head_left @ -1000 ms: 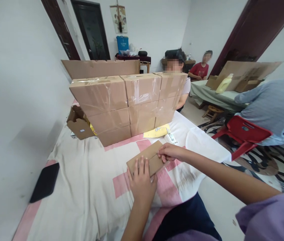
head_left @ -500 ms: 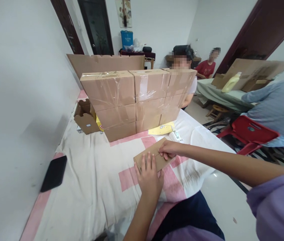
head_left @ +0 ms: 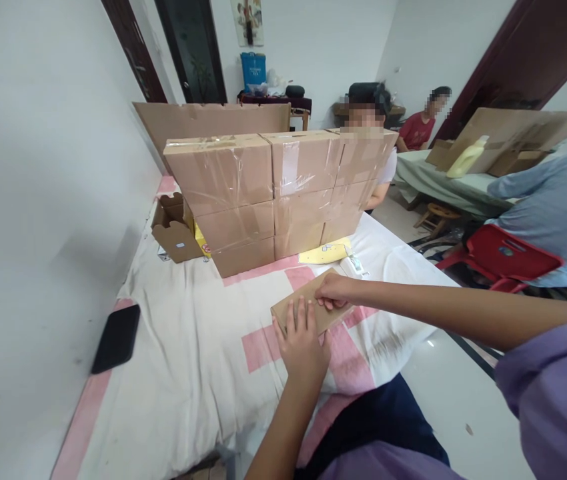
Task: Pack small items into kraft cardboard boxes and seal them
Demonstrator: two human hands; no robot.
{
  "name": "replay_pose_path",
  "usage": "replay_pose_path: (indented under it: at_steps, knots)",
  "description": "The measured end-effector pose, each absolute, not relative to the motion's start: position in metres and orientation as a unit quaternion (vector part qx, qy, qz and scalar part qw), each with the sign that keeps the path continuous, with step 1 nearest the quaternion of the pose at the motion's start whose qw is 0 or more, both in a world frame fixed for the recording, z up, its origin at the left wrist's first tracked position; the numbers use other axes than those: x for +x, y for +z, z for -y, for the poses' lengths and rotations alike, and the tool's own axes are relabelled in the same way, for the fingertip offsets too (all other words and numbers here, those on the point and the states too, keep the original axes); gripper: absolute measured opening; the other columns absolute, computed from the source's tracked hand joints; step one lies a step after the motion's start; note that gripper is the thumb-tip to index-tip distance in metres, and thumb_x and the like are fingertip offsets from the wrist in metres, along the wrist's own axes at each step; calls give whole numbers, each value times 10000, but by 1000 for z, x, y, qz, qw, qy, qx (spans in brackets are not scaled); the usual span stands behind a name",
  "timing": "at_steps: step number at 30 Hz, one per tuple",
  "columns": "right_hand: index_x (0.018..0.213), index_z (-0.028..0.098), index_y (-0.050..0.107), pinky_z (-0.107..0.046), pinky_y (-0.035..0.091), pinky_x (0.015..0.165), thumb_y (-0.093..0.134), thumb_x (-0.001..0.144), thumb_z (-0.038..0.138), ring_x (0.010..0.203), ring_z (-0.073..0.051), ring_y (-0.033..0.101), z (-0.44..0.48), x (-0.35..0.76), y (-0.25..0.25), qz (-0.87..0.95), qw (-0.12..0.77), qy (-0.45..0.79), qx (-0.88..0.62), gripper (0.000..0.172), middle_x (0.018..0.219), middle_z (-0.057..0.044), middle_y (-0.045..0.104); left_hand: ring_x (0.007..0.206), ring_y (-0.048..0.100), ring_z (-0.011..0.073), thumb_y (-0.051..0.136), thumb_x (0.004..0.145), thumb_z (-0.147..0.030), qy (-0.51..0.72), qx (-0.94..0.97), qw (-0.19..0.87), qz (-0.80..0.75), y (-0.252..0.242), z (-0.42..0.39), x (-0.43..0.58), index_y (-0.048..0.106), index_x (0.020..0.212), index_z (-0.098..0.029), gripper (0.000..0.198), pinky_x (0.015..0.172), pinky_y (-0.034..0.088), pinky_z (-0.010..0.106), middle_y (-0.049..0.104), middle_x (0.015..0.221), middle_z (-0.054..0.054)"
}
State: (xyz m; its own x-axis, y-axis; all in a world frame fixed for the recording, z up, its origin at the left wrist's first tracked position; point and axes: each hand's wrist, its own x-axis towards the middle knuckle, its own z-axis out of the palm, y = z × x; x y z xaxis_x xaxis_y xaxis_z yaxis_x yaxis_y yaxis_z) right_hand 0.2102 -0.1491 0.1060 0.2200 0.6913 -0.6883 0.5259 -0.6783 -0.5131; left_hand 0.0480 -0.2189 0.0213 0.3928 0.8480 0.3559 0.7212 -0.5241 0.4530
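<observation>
A small flat cardboard box (head_left: 283, 308) lies on the cloth-covered table in front of me. My left hand (head_left: 304, 337) rests on its near left part, fingers spread over the top. On the upper middle of the box is my right hand (head_left: 334, 291), its fingers curled and pressed together against the surface. Whatever may be between those fingers is too small to make out. Just beyond the box lies a small white item (head_left: 355, 267), next to a yellow patterned piece (head_left: 326, 253).
A wall of taped cardboard boxes (head_left: 233, 173) stands behind the work spot. An open carton (head_left: 178, 240) sits at its left, and a black phone-like slab (head_left: 116, 339) lies near the wall. Other people sit beyond; a red chair (head_left: 511, 253) is at right.
The view has shifted slightly, so everything sits a little higher and further right. Both hands stay on the cardboard box, with hardly any movement against it.
</observation>
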Motion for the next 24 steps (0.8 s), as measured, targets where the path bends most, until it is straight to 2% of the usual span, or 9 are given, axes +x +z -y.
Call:
replay_pose_path:
  at_steps: [8,17,24]
  knots:
    - [530,161,558,-230,247,357,661,806,189,272,-70,340,143,205,117,396,-2,460,-795,296,400,15,516,1465,395,326,636,860,-363,266,827,83,-488,21,220,50,503,1477,-251,641,1241,183,652,466,1572,52]
    - [585,175,537,-238,250,403,612,821,190,318,-75,326,144,202,127,412,-47,451,-790,249,423,42,462,1445,425,327,650,847,-371,269,826,73,-490,23,220,50,517,1465,-264,641,1227,224,659,478,1561,42]
    - [538,184,452,-235,212,425,506,982,328,341,-65,295,154,201,138,415,-79,460,-781,469,418,47,395,1440,428,337,673,828,-369,277,823,72,-491,22,221,50,533,1454,-260,651,1221,229,651,495,1550,71]
